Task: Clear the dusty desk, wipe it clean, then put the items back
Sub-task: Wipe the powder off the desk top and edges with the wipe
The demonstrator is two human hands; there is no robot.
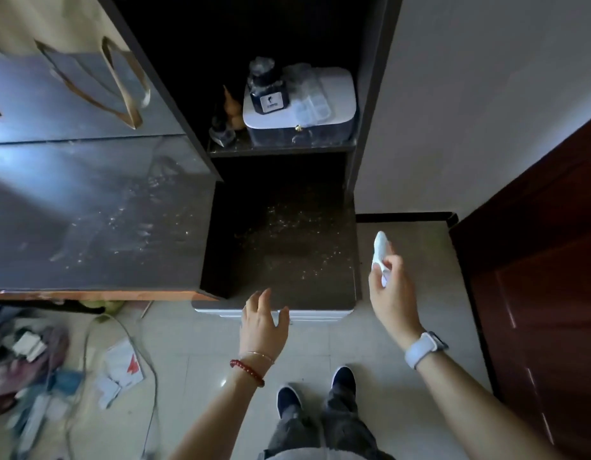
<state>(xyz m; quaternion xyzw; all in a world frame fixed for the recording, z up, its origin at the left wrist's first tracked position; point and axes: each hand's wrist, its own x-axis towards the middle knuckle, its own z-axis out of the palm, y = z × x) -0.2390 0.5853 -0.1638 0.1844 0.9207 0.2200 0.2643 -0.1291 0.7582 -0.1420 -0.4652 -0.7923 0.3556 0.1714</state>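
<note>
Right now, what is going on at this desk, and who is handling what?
A person stands at a dark desk. The right hand pinches a small white object, possibly a wipe or small bottle, out over the floor beside the low dark side surface, which is still speckled with dust and crumbs. The left hand hovers open at that surface's front edge. A dark bottle sits on a white box on the shelf above, and cleared clutter lies on the floor.

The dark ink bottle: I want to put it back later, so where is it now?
In the head view, the dark ink bottle stands on the white box on the cabinet shelf, upper centre, with the clear plastic tray to its right.
</note>
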